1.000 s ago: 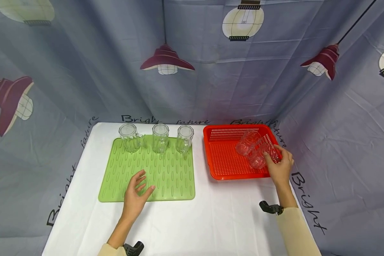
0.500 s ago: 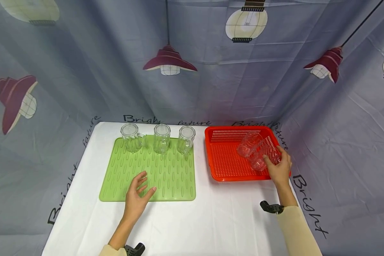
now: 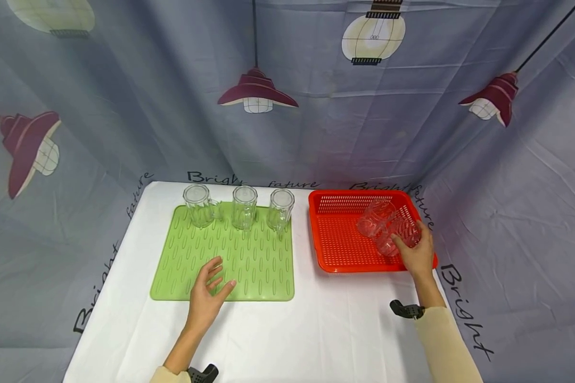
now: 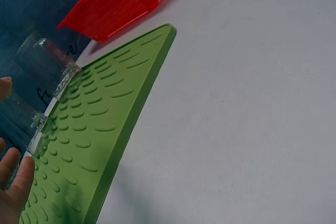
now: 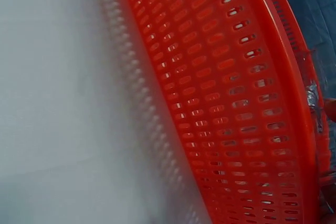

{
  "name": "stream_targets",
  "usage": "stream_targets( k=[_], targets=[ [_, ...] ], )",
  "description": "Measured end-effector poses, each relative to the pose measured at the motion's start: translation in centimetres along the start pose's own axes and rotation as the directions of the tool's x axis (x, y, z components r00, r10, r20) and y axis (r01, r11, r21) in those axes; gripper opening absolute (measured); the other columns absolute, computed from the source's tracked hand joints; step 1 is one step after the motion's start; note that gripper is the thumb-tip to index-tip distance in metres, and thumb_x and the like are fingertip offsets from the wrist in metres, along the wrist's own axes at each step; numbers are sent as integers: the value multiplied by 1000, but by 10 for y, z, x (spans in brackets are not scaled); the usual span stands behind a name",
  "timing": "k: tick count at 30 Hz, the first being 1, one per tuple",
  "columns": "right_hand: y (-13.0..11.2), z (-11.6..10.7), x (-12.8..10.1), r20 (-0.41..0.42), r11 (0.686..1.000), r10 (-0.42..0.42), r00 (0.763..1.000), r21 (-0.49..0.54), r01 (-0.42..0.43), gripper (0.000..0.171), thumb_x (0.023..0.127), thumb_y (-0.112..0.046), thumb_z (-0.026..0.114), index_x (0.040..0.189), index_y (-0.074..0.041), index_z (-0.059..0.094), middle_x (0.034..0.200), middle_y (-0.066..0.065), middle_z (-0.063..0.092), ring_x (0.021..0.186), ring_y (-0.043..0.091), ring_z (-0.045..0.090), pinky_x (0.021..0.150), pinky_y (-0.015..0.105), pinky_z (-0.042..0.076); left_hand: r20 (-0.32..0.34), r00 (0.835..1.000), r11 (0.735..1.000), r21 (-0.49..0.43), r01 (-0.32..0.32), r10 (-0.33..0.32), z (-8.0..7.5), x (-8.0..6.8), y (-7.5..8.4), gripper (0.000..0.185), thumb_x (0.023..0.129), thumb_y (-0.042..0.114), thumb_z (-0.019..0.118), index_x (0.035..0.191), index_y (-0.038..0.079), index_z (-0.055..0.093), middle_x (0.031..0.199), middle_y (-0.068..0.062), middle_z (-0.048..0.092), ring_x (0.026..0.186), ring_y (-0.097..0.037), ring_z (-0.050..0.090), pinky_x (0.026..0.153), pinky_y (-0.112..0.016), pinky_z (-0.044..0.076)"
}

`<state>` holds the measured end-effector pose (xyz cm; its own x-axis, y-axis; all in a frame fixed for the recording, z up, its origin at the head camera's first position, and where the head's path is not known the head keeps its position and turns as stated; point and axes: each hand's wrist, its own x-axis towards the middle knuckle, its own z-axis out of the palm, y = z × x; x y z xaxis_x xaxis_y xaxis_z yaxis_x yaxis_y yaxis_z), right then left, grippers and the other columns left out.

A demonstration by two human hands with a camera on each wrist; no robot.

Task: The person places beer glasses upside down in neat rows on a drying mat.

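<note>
My right hand (image 3: 419, 259) reaches over the front right corner of a red plastic basket (image 3: 360, 269), with thumb and fingers around a clear glass mug (image 3: 404, 232) lying inside. Beside that one lies another clear glass mug (image 3: 376, 214). In the right wrist view the basket's slotted wall (image 5: 223, 85) hides most of the mugs. My left hand (image 3: 205, 299) hovers at the front edge of a green ribbed mat (image 3: 256, 268), fingers relaxed and apart, holding nothing. Three glass mugs stand in a row along the mat's back edge: left (image 3: 200, 208), middle (image 3: 244, 210) and right (image 3: 280, 208).
A white cloth (image 3: 311, 330) covers the table. Grey curtains (image 3: 287, 138) with printed lamps stand close behind it and on both sides. A strip of the cloth separates the mat from the basket.
The view has shifted slightly. My right hand has settled a little lower around the glass mug in the basket; my left hand keeps its pose over the mat.
</note>
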<state>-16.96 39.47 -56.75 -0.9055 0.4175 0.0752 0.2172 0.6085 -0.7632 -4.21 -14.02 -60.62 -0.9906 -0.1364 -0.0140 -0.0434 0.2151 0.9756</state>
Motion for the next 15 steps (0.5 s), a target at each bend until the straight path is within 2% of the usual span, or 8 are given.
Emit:
stream_targets(
  k=[9,15],
  targets=[
    [-1,0,1,17,998,55,998,-18,-55,88,99,-31,78,170,-11,29,166,26,39,153,48,41,128,69,37,-3,1000,1000,-2,0,0,1,-5,-1,74,98,19,82,161,16,44,164,-15,50,151,-33,53,121,-55,51],
    [-3,1,-1,6,997,77,997,-15,-77,89,98,-32,80,169,-12,30,165,25,40,152,48,43,126,69,40,10,1000,1000,-8,-10,10,1,-2,-1,73,98,20,81,161,19,44,164,-14,50,151,-34,51,122,-56,50]
  ],
)
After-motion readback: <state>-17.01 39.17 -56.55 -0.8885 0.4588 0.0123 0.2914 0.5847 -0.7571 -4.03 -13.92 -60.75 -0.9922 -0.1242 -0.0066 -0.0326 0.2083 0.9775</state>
